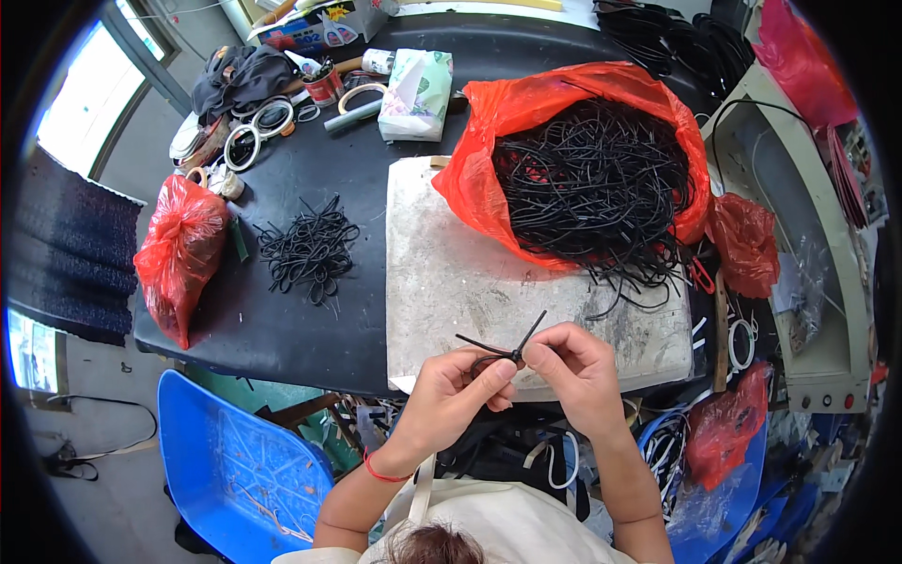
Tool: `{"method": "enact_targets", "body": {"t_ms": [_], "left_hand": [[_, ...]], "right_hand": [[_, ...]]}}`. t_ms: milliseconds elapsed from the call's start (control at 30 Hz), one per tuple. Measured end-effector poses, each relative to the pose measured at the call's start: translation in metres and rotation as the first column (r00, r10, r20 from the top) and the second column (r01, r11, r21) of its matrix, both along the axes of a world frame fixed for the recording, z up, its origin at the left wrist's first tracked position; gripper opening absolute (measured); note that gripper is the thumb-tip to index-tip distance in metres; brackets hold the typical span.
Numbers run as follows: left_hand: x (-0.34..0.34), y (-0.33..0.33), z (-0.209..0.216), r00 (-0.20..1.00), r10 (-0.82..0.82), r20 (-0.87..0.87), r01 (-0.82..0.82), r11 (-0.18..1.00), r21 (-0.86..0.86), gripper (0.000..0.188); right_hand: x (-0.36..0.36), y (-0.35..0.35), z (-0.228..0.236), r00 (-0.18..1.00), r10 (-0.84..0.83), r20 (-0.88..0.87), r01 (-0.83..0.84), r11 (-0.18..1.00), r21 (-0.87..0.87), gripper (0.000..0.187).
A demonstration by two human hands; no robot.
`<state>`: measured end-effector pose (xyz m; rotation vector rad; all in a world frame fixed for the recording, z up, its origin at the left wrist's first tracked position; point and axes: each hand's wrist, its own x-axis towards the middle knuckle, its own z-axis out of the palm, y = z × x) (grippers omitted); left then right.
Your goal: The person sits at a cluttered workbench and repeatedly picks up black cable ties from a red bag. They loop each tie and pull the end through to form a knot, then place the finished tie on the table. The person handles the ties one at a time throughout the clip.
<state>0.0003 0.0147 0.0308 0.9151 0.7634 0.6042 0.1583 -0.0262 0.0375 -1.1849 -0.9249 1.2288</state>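
Between my two hands, over the front edge of a stained pale board [442, 273], is a thin black cord [533, 331] with a small knot in it. Two loose ends stick up from the knot in a V. My left hand [462, 383] pinches the cord just left of the knot, thumb against fingers. My right hand [575, 367] has its thumb and fingertips closed on the cord at the knot's right side. A red plastic bag [479, 160] gapes on the board, full of tangled black cords [592, 179]. Left of the board lies a smaller heap of looped black cords [308, 249].
A tied red bag [180, 258] sits at the table's left. Tape rolls [242, 148], a red can [324, 85] and a tissue pack [416, 94] stand at the back. A blue tub [235, 470] is below left; a beige metal machine [799, 235] stands at right.
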Motion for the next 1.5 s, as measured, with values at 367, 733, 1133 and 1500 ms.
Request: {"method": "enact_targets", "body": {"t_ms": [367,733,1133,1500], "left_hand": [[0.001,0.0,-0.005,0.992,0.075,0.099,-0.068,0.994,-0.082,0.022],[0.004,-0.005,0.0,0.994,0.105,-0.039,-0.104,0.994,0.023,0.018],[0.007,-0.005,0.004,1.0,0.001,-0.023,0.002,0.993,0.122,0.024],[0.008,-0.01,-0.007,0.959,0.085,-0.27,0.06,0.873,0.485,0.02]], "right_hand": [[-0.006,-0.003,0.0,0.988,-0.084,-0.131,0.075,0.995,-0.069,0.012],[0.004,-0.003,0.002,0.99,0.126,0.057,-0.123,0.99,-0.062,0.015],[-0.011,0.008,-0.006,0.991,-0.104,0.088,0.103,0.995,0.012,0.024],[-0.009,0.02,-0.018,0.961,-0.209,0.183,0.213,0.977,-0.003,0.03]]}}
